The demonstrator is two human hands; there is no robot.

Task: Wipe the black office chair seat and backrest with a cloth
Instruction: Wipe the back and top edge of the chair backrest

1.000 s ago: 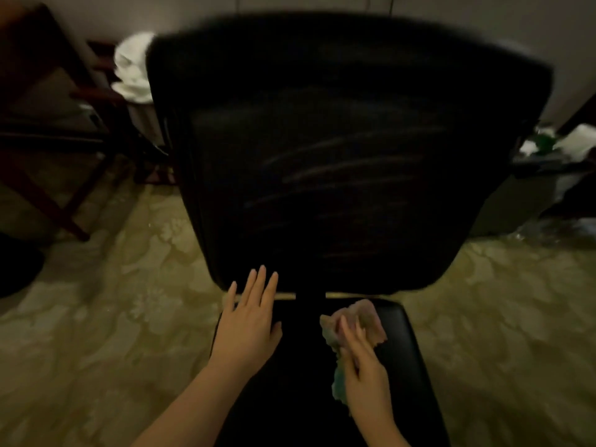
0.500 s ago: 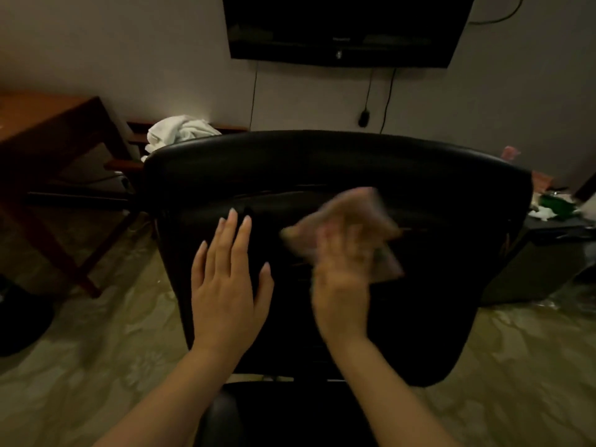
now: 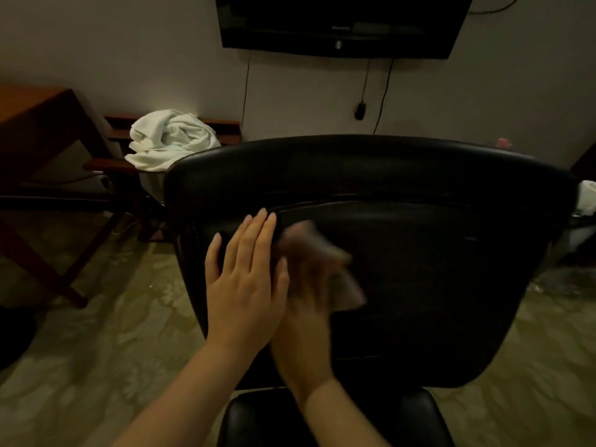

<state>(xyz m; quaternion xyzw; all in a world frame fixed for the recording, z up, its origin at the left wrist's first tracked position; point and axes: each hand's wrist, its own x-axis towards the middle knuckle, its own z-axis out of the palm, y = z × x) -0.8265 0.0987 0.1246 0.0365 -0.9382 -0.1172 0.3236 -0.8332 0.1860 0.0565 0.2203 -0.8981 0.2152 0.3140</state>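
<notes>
The black office chair faces me, its wide backrest (image 3: pixel 435 253) filling the middle of the view and the front of its seat (image 3: pixel 412 421) showing at the bottom. My left hand (image 3: pixel 245 282) lies flat on the left part of the backrest, fingers together and pointing up. Just to its right, my right hand (image 3: pixel 306 304) is blurred by motion and presses a pinkish cloth (image 3: pixel 335 269) against the backrest. The cloth sticks out above and to the right of the fingers.
A wooden table (image 3: pixel 38 130) stands at the left, with a low rack holding a white towel (image 3: pixel 171 140) behind the chair. A dark TV (image 3: pixel 342 24) hangs on the wall above. A low dark stand (image 3: pixel 580 227) with clutter sits at the right edge. The floor is patterned.
Both hands rose from the seat to the backrest. Since half a second ago my right hand with the cloth has shifted left, close against my left hand, and is smeared by motion.
</notes>
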